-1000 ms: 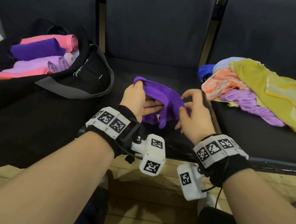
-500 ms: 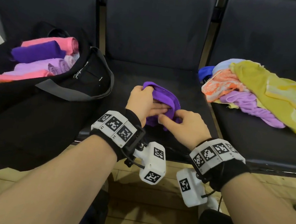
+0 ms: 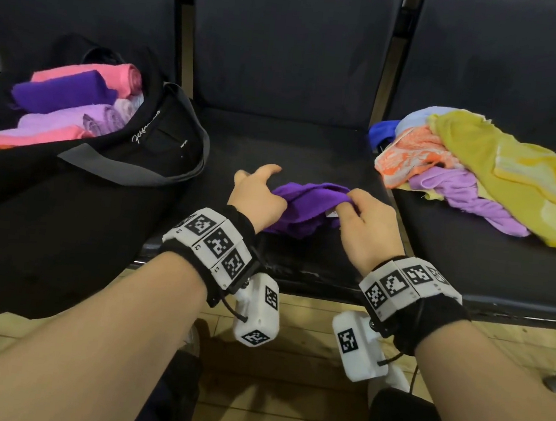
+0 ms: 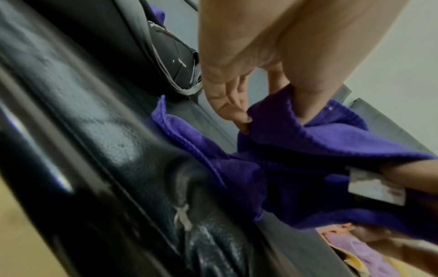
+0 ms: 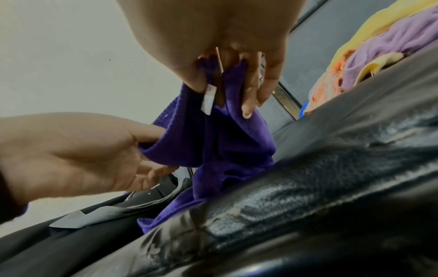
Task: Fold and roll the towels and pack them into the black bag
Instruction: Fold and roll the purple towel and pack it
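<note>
Purple towel (image 3: 308, 202) pinched at each end by left hand (image 3: 257, 198) and right hand (image 3: 365, 225) fingers (image 5: 251, 97).

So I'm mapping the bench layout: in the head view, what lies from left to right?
Black bag holding rolled towels → left hand → purple towel → right hand → pile of loose towels.

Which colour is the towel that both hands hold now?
Dark purple; the towel shows best in the head view.
</note>
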The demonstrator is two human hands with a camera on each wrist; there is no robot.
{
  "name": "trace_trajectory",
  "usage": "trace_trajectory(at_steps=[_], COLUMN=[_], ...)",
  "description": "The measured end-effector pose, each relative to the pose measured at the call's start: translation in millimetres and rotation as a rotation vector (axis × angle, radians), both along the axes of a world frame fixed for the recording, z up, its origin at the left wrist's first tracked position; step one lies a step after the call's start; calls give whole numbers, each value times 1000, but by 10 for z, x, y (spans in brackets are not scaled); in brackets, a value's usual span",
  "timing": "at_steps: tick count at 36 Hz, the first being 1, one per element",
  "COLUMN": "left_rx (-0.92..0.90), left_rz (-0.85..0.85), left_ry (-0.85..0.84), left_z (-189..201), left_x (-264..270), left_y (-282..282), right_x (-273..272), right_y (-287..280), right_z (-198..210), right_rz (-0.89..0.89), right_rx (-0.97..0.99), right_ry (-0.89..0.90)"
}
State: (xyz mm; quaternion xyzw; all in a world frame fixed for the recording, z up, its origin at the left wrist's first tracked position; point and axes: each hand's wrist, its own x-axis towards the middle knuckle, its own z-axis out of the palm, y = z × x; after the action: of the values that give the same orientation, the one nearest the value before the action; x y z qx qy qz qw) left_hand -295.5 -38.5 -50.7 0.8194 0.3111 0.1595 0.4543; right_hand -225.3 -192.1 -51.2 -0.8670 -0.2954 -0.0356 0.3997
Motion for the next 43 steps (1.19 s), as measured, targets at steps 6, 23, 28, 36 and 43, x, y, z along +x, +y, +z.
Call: trace_trajectory(at_steps=[6,23,28,36,43], left_rx=[-10,-58,-148,-390,-565], left_rz=[-66,205,178,213,269], left_ry=[-117,-434,-497,-604,-557], left_z=[16,228,309,372,341], left_x=[50,-1,-39,-34,7], left_y=[-12,42,22,34,139], right_x=[-4,109,132,165,166], right_y=[-47,-126,-110,-85,-113], right_z=[28,46,38,122,120], right_rz=[-29,-107,-88,15,103], right_rx=[30,58,139,253,283], right_ry=[-1,-78,-82,89,228])
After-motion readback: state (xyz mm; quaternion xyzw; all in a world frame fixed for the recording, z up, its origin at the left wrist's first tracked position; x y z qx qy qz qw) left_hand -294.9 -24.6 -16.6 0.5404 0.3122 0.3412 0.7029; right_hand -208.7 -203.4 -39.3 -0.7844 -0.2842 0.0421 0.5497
